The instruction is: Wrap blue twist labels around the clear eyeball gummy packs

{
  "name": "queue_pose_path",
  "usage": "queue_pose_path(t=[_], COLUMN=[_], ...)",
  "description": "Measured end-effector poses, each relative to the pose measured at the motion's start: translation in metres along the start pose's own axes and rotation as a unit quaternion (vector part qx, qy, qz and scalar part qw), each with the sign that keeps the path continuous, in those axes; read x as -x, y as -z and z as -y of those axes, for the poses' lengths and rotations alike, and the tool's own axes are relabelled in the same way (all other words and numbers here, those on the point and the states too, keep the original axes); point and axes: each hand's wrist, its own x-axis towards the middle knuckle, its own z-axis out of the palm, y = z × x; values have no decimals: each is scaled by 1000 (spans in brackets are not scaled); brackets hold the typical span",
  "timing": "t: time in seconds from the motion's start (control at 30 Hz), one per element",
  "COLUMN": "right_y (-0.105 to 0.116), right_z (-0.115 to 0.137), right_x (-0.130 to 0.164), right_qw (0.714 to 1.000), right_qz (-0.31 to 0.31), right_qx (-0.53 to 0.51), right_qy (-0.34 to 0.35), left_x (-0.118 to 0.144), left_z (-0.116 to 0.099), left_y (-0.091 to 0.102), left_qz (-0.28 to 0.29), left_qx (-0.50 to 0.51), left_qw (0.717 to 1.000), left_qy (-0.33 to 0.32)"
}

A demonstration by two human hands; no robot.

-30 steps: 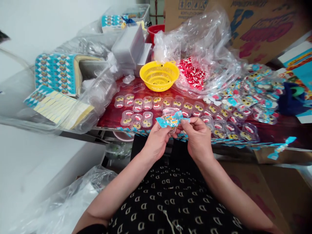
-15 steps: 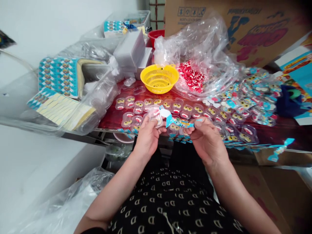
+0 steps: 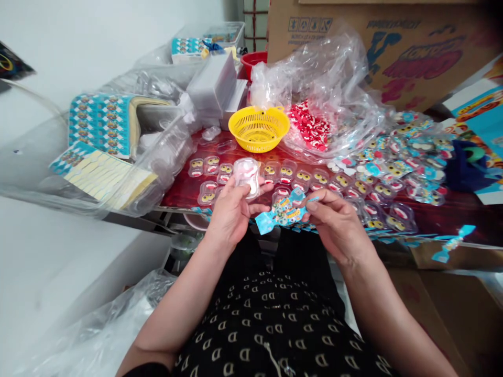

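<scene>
My left hand [image 3: 232,212] holds a small clear plastic pack [image 3: 247,177] above the table, thumb across its face. Pinched in the fingers of my right hand [image 3: 334,222] is a blue printed sticker label [image 3: 282,212], its wide ends flaring out. The label hangs between the hands, its left end close below my left fingers. Behind them, rows of clear candy packs [image 3: 302,179] with yellow eye shapes and red-and-white mouth shapes lie on the dark red table [image 3: 432,217]. More blue labels [image 3: 454,243] stick along the table's front edge.
A yellow basket [image 3: 259,128] stands behind the rows. Beside it, a clear bag holds red-and-white candies [image 3: 308,125]. Finished-looking packs [image 3: 404,146] are heaped at right. Label sheets [image 3: 102,125] lie at left, near a stack of clear plastic [image 3: 212,84]. A cardboard box [image 3: 353,31] stands behind.
The label has swung down and away from the pack and now shows its printed face. My left hand has shifted slightly left, lifting the pack into clearer view.
</scene>
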Motion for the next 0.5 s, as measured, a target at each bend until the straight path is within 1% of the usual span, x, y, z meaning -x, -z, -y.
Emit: queue_pose_path(t=[0.1,0.2,0.33,0.5], right_y=[4,10,15,17], right_z=[8,17,23,18], right_x=[0,-1,-5,-10], right_qw=[997,990,987,988], right_qz=[19,62,104,110], right_qx=[69,119,124,106], right_qy=[33,29,14,-5], left_x=[3,4,7,9], left_z=[-6,-8,-2,2], left_y=[-3,-3,-1,-1], left_qz=[39,67,115,145], left_qx=[-34,-52,-56,-18], left_qw=[999,996,991,987], left_qy=[-3,4,30,69])
